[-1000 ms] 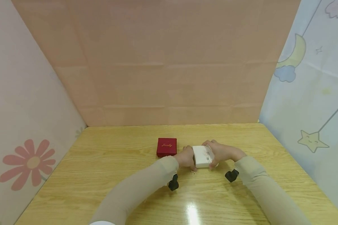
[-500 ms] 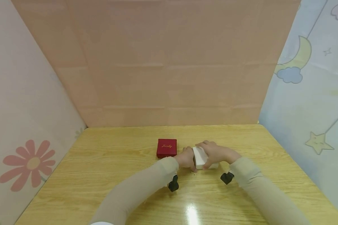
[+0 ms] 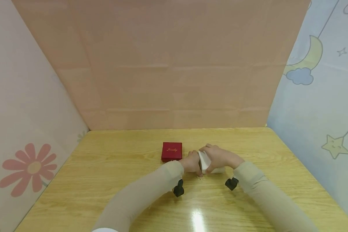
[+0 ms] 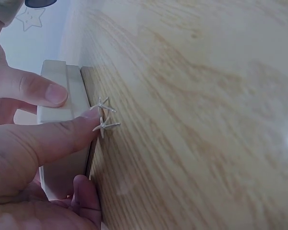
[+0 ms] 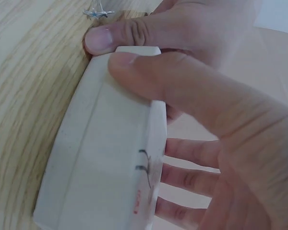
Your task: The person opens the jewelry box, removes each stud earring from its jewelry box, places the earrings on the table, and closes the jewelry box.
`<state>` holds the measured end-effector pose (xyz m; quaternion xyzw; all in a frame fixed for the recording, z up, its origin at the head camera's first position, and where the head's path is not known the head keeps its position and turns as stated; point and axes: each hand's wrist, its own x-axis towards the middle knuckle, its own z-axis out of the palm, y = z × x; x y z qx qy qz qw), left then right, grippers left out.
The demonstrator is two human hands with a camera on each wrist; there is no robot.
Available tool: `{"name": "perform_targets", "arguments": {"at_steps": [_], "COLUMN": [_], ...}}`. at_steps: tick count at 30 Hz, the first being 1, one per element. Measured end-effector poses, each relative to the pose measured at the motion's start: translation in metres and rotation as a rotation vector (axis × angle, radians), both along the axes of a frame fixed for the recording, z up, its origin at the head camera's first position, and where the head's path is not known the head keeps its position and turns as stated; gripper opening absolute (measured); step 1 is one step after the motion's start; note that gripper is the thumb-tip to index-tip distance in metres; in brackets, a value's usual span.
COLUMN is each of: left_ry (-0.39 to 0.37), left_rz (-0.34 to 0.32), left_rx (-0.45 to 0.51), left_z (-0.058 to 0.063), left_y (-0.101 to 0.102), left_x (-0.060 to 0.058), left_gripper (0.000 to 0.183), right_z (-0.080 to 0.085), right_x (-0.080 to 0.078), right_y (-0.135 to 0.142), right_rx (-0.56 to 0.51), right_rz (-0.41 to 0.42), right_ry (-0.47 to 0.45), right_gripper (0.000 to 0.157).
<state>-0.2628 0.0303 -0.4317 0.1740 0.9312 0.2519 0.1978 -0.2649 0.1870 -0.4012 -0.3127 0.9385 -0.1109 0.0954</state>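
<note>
A white lidded box (image 3: 203, 162) lies on the table, held between both hands. My left hand (image 3: 191, 162) grips its left side, thumb along the front. From above, my right hand (image 3: 218, 158) holds the lid, its thumb (image 5: 134, 72) pressed on the front near the left end and its fingers behind. A seam between lid and base shows in the right wrist view, with dark and red print on the top. Two small silver star-shaped stud earrings (image 4: 104, 125) lie on the wood, right at the left thumb's tip. The palm of the right hand hides much of the lid.
A dark red box (image 3: 172, 151) with gold lettering sits just left of the white box, behind the left wrist. Around the wooden table (image 3: 119, 154) stand a peach back panel (image 3: 174, 64) and patterned side panels. A black camera mount (image 3: 232, 183) hangs below the right cuff.
My right hand has slid left over the white box, from its right end to its upper left, covering the printed top. The left hand and the red box have stayed in place.
</note>
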Motion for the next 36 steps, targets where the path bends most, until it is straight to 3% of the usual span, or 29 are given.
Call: {"name": "perform_targets", "arguments": {"at_steps": [18,29,36], "left_ry": [-0.005,0.006,0.007], "left_rz": [-0.034,-0.013,-0.02], "left_rx": [-0.034,-0.084,-0.062], "left_z": [0.004,0.006,0.009], "left_y": [-0.001,0.002,0.0], "left_x": [0.001,0.004,0.007], "left_gripper": [0.079,0.078,0.075], "right_z": [0.0,-0.003,-0.003], "right_x": [0.001,0.001,0.002], "right_y": [0.006,0.011,0.015], "right_rx": [-0.091,-0.147,-0.183], "right_rz": [0.008,0.003,-0.001], "right_ry": [-0.01,-0.022,-0.025], "right_gripper": [0.085,0.085,0.084]}}
